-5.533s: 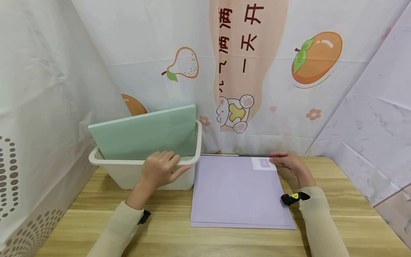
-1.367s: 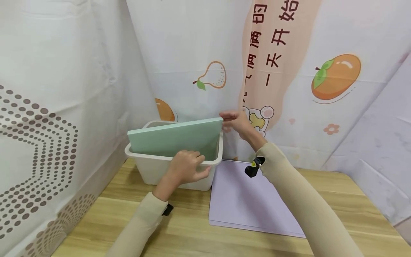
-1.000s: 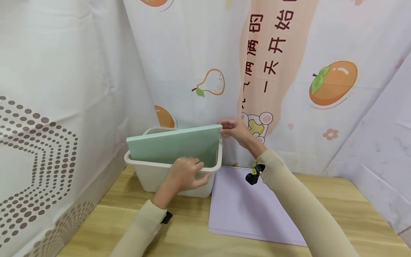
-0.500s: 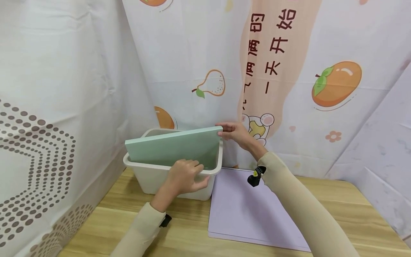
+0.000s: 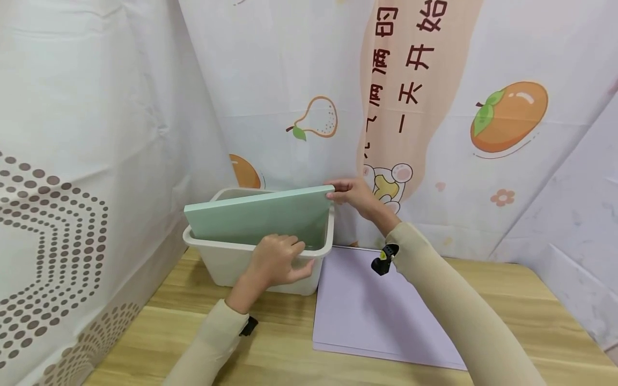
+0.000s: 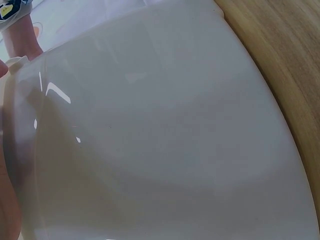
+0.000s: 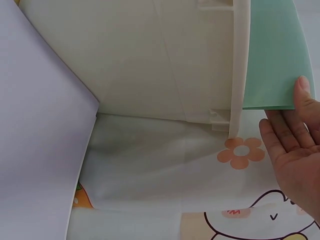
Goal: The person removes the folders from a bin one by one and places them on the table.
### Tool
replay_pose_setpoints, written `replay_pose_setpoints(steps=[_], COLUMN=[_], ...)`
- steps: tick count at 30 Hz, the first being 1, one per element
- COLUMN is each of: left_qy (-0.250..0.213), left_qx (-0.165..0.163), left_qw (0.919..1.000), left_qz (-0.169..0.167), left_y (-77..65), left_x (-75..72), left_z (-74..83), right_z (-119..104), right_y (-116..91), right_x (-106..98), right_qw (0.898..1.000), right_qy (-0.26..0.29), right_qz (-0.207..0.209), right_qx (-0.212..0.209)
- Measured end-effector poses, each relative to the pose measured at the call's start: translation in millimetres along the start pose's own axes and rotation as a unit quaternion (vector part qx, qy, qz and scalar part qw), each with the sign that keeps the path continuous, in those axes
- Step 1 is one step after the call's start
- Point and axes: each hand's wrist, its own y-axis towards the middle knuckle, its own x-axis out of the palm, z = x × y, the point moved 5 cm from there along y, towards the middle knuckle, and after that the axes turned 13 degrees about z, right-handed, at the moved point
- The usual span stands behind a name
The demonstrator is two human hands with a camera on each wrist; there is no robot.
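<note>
A pale green file folder stands tilted in a white plastic bin, its upper part above the rim and its lower part hidden inside. My left hand grips the bin's front rim, fingers curled over the edge and thumb outside. At the folder's top right corner, my right hand pinches it; the right wrist view shows the thumb on the face of the green folder and the fingers behind its edge. A flat purple folder lies on the table to the right of the bin, partly under my right forearm.
The wooden table carries the bin and the purple folder. A printed curtain hangs close behind the bin, and a dotted curtain closes off the left side.
My right hand has left the purple folder's far right corner for the green folder's corner, its thumb closing on it. The green folder sits lower in the bin. My left hand keeps its grip.
</note>
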Motion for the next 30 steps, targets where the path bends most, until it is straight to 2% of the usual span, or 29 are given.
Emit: replay_pose_setpoints(steps=[18, 30], left_qy=[-0.002, -0.001], left_qx=[0.002, -0.001], left_qw=[1.0, 1.0], left_qz=[0.0, -0.002], left_y=[0.9, 1.1], left_x=[-1.3, -2.0], left_z=[0.8, -0.1], right_z=[1.5, -1.8], right_y=[-0.9, -1.3], right_x=[1.5, -2.9], right_qw=[0.999, 0.999], right_qy=[0.03, 0.038], right_qz=[0.02, -0.003], right_qx=[-0.02, -0.039])
